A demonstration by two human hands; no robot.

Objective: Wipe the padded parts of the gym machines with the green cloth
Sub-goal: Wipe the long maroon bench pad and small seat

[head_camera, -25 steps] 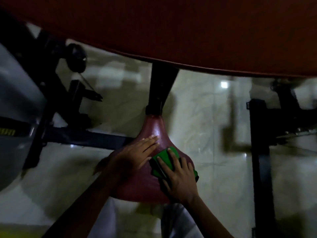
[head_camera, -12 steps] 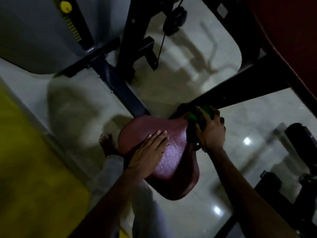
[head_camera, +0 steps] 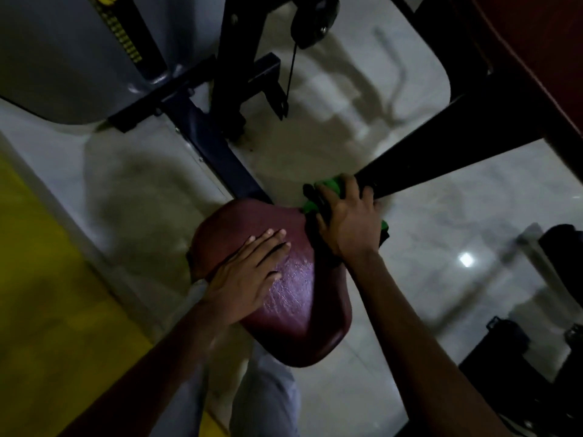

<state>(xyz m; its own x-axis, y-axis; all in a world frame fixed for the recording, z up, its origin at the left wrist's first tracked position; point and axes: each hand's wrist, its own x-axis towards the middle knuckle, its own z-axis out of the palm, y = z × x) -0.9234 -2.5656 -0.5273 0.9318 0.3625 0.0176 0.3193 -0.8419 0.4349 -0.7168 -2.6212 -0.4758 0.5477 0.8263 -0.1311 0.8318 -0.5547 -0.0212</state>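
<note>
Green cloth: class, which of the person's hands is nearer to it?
Right. The right hand grips the green cloth at the narrow end of the maroon seat pad. The left hand rests flat on the pad, apart from the cloth.

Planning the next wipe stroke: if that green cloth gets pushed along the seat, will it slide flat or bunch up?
The green cloth is crumpled under the right hand, so it is probably soft and floppy and likely to bunch. The maroon seat looks glossy, so the cloth should glide easily. The left hand rests flat on the seat, perhaps steadying it.
</note>
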